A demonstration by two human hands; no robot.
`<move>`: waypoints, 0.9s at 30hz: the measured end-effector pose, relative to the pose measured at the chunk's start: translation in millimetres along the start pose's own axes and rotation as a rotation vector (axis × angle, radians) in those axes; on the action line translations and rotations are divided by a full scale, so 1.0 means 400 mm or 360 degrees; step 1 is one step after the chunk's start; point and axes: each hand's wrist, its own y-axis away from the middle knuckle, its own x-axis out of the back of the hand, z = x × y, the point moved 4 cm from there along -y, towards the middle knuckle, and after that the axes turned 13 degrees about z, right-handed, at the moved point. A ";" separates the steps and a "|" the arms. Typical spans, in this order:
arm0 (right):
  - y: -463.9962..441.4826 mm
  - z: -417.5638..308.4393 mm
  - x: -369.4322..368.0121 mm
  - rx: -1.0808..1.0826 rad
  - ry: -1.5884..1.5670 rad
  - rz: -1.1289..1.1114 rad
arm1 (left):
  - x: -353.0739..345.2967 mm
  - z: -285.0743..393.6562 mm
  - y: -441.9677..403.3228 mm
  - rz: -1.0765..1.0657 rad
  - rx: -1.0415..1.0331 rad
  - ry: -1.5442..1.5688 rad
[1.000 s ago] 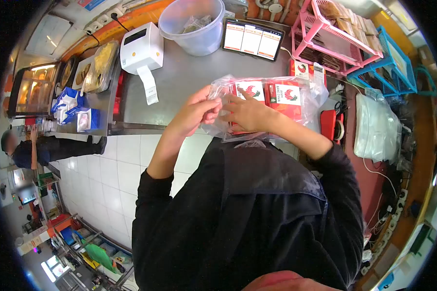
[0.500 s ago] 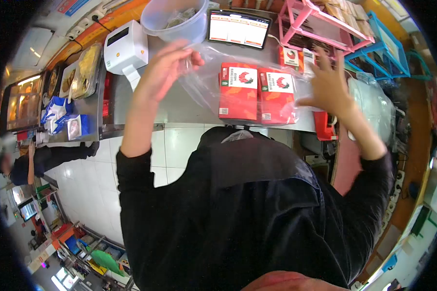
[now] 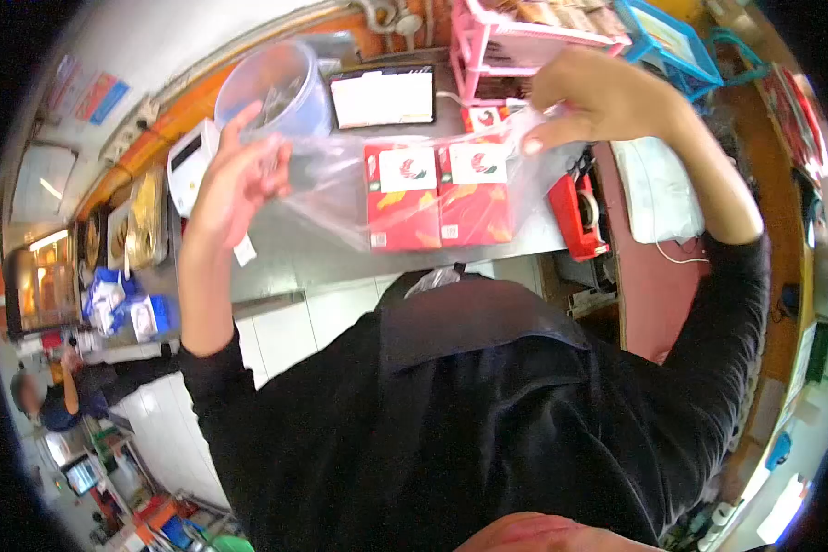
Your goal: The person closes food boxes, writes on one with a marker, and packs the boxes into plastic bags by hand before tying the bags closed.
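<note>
Two red-and-white printed food boxes, the left box (image 3: 403,216) and the right box (image 3: 477,213), stand side by side on the metal counter. A clear plastic bag (image 3: 331,189) surrounds them, stretched out to both sides. My left hand (image 3: 239,184) pinches the bag's left edge, its index finger pointing up. On the other side, my right hand (image 3: 607,101) is closed on the bag's right edge near the pink rack, thumb toward the boxes.
Behind the boxes are a clear plastic tub (image 3: 281,97), a tablet (image 3: 383,97) and a pink rack (image 3: 488,55). A red tape dispenser (image 3: 578,216) sits at right. A white printer (image 3: 193,166) is at left. Another person (image 3: 60,396) is at far left.
My right hand, spread open before, has moved up and left and closed on the bag. The bag is pulled wider across the boxes. My view has shifted.
</note>
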 end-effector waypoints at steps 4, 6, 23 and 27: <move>-0.024 0.169 -0.028 -0.0249 -0.0570 0.0234 | 0.012 -0.092 -0.009 0.0045 -0.0016 -0.0144; -0.034 0.414 -0.224 -0.0449 -0.0342 0.0073 | 0.016 -0.116 -0.001 0.0006 -0.0064 -0.0143; 0.018 0.560 -0.764 -0.1088 0.0267 -0.0128 | -0.021 -0.111 0.018 0.0040 -0.0100 -0.0146; -0.001 0.477 -0.448 -0.1336 0.0472 -0.0296 | -0.031 -0.106 -0.017 -0.0254 -0.0167 -0.0113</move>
